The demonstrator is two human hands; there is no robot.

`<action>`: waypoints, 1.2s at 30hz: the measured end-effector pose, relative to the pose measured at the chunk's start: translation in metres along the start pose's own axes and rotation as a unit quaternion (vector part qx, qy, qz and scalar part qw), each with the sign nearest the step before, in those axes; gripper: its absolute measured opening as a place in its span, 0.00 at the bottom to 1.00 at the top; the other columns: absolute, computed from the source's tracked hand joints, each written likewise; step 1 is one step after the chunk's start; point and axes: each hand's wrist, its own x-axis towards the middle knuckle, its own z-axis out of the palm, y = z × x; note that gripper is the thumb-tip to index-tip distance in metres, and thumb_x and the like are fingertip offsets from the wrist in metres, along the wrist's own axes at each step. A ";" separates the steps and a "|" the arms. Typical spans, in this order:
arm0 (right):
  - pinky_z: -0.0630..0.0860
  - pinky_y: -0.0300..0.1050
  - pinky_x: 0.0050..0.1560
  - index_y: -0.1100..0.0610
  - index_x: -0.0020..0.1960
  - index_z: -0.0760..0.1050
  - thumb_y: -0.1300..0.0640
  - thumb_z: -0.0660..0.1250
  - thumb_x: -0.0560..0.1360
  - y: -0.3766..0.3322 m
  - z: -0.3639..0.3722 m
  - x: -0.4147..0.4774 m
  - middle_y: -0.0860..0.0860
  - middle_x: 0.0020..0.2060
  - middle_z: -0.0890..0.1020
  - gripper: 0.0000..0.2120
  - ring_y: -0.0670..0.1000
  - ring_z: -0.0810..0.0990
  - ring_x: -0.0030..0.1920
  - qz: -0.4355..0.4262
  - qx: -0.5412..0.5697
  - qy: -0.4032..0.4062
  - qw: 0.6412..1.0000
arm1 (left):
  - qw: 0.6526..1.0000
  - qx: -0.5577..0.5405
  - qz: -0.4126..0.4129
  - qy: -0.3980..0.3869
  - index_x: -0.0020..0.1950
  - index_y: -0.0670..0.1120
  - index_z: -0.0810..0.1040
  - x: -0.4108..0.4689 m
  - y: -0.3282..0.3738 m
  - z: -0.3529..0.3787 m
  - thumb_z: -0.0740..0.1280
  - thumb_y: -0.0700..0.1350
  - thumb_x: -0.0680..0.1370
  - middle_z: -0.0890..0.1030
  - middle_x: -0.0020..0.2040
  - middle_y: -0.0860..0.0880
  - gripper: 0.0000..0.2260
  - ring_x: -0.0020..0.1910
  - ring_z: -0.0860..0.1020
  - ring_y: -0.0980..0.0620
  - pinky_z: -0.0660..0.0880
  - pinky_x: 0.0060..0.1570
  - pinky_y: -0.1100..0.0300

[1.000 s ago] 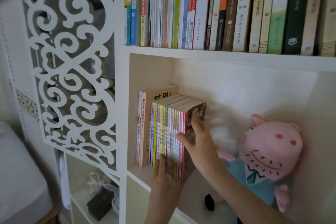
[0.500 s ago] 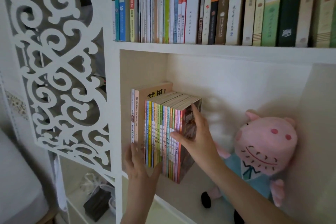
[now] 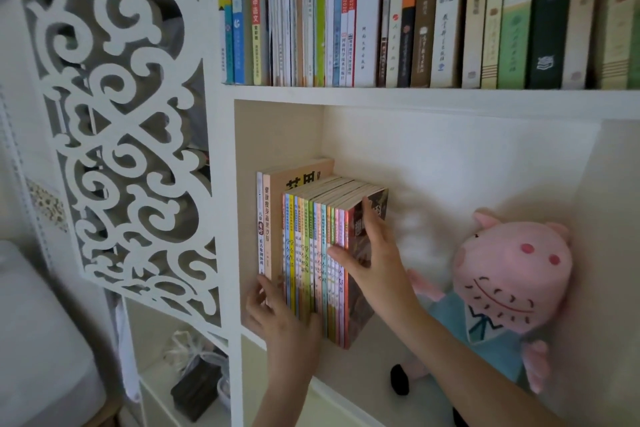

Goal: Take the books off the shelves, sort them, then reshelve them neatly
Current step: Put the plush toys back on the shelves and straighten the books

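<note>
Left hand (image 3: 284, 319) has slid toward nine o'clock, straight fingers nudging the tall books (image 3: 268, 225); right hand (image 3: 374, 253) stays flat, open-fingered, bracing the row (image 3: 308, 253) at three o'clock; squaring looks nearly done.

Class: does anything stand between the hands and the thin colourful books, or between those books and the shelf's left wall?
Nothing separates them: the right hand and left hand touch the thin books. Two taller books stand between those and the left wall.
</note>
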 end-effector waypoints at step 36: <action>0.68 0.44 0.69 0.48 0.70 0.61 0.48 0.74 0.70 -0.042 -0.062 -0.023 0.44 0.64 0.64 0.33 0.42 0.68 0.65 -0.001 0.102 -0.009 0.995 | 0.970 -0.124 0.209 -0.029 0.71 0.45 0.67 -0.018 0.086 -0.044 0.69 0.33 0.74 0.63 0.70 0.43 0.27 0.69 0.61 0.53 0.59 0.63 0.63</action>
